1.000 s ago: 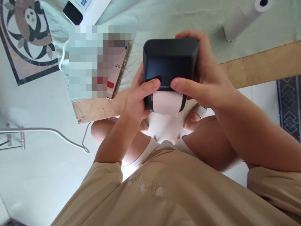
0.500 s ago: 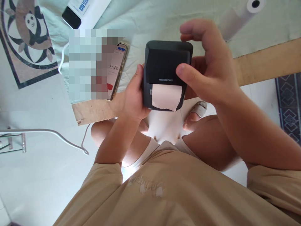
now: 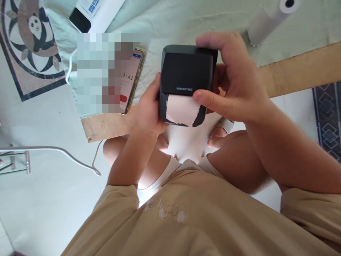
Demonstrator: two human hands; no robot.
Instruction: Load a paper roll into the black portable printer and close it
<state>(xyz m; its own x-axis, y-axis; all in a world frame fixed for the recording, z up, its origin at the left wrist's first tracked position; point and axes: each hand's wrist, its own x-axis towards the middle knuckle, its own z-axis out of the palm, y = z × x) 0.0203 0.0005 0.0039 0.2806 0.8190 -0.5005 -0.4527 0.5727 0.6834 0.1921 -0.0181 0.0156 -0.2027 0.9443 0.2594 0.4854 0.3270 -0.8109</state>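
Note:
A black label printer (image 3: 186, 71) is held up over the table's near edge, its lettering facing me. White paper (image 3: 182, 109) with a ragged torn end sticks out of its front slot. My left hand (image 3: 150, 110) grips the printer's left side, thumb along the edge and the other fingers hidden beneath. My right hand (image 3: 237, 78) holds the right side, with the thumb on the front near the slot and the index finger on the top edge.
A phone (image 3: 131, 80) showing a timer lies on the pale green cloth (image 3: 160, 21), partly pixelated. A white paper roll (image 3: 271, 21) lies at the back right. A white box (image 3: 102, 14) with a dark object (image 3: 80, 19) is at the back left. A white cable (image 3: 61, 149) hangs left.
My right hand has come in closer, its index finger now on the printer's top edge and its thumb lower, near the paper slot. The printer has shifted slightly left and tilted.

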